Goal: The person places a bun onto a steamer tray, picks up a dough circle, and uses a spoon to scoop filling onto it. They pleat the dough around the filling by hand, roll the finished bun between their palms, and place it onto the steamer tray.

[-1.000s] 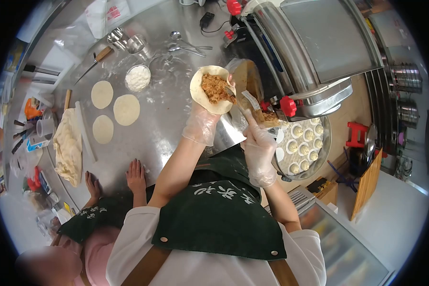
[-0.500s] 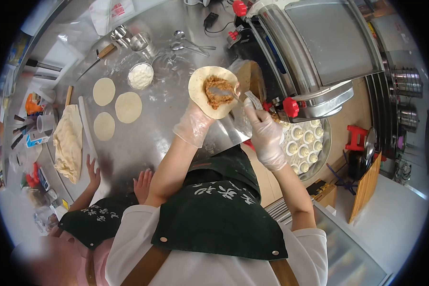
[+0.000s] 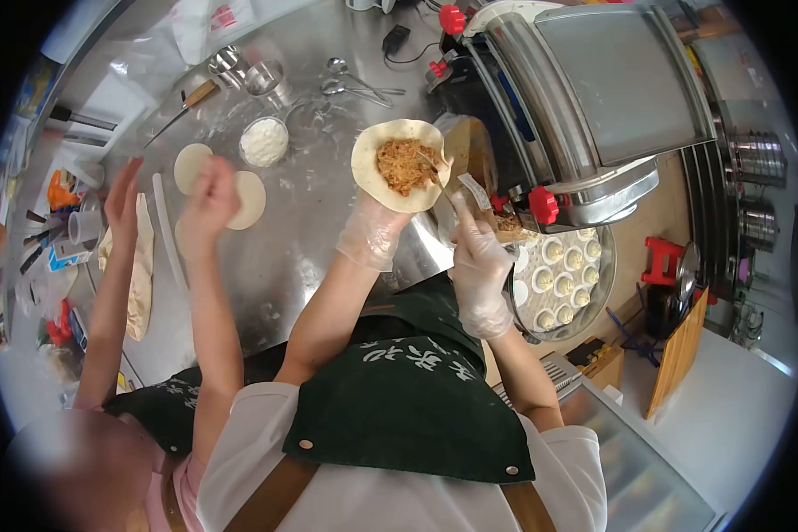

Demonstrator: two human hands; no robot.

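My left hand (image 3: 372, 232), in a clear plastic glove, holds up a round dough wrapper (image 3: 370, 152) from below. Brown, crumbly filling (image 3: 404, 168) is heaped at the wrapper's middle. My right hand (image 3: 482, 266), gloved too, is closed around the handle of a metal spoon (image 3: 443, 189), whose tip reaches the filling's right side. Just right of the wrapper stands an open bag (image 3: 470, 151) with more brown filling low inside. Beneath and right of my right hand is a round metal tray (image 3: 605, 285) of small pleated buns in white cups.
A co-worker's hands (image 3: 215, 197) are raised over flat dough rounds (image 3: 252, 200) at the left. A bowl of flour (image 3: 263, 142), spoons (image 3: 350, 89), a knife (image 3: 186, 108) and a dough lump (image 3: 140, 284) lie on the steel table (image 3: 301, 213). A roller machine (image 3: 541, 97) stands at the right.
The spoon has drawn back toward the filling's right edge, and my right hand is slightly lower and further left. The filling looks fuller and lighter. The co-worker's hands have risen over the dough rounds.
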